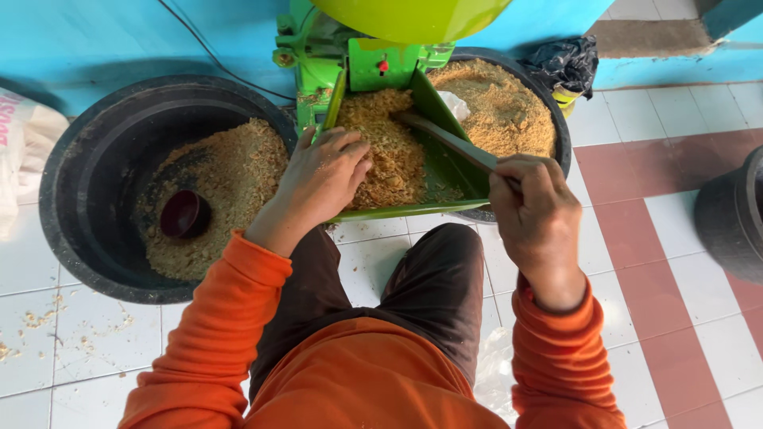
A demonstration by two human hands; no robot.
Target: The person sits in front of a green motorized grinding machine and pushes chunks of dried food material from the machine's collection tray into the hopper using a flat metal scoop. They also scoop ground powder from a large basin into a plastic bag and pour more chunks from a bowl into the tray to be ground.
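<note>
While I watch from the head view, the left hand (pixel 322 179) lies flat and open, fingers spread on the tan crumbly feed (pixel 389 151) heaped in the green chute tray (pixel 445 171) at upper centre of the frame. My right hand (pixel 534 208) is closed round a wooden stick (pixel 445 139), whose long axis runs up-left from that fist into the heap, so both hands meet the feed just ahead of them, the left one nearer.
</note>
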